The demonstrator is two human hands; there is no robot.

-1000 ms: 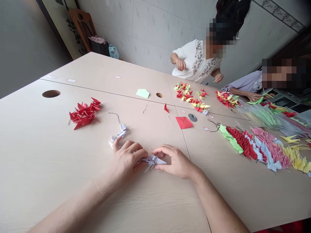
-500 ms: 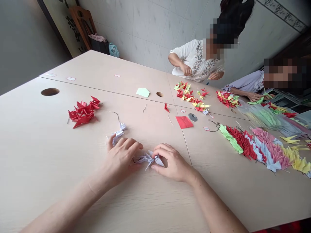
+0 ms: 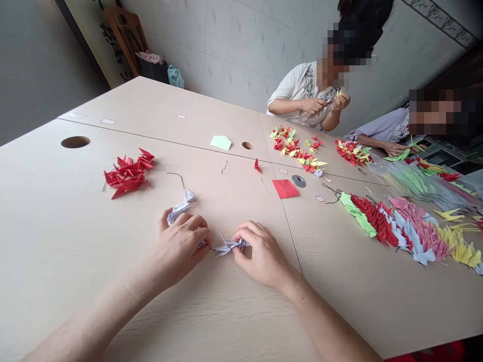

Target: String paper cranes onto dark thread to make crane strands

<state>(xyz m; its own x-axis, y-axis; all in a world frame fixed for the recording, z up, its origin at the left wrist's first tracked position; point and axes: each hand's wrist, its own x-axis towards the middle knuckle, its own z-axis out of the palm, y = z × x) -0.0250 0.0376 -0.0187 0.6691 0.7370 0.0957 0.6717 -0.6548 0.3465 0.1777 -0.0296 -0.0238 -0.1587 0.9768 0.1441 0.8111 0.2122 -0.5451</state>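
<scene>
Co-worker's hands (image 3: 315,105) higher, pale table (image 3: 56,226), tiled wall (image 3: 241,50)

A smooth, matt, pale wood-grain laminate desk (image 3: 75,261) carries a white folded-paper crane (image 3: 228,246) of matt paper at six o'clock and matt red paper cranes (image 3: 128,174) at ten o'clock, with a glossy blue plastic bag (image 3: 175,77) at eleven o'clock and smooth, faintly shiny white wall tiles (image 3: 241,55) at twelve.
</scene>
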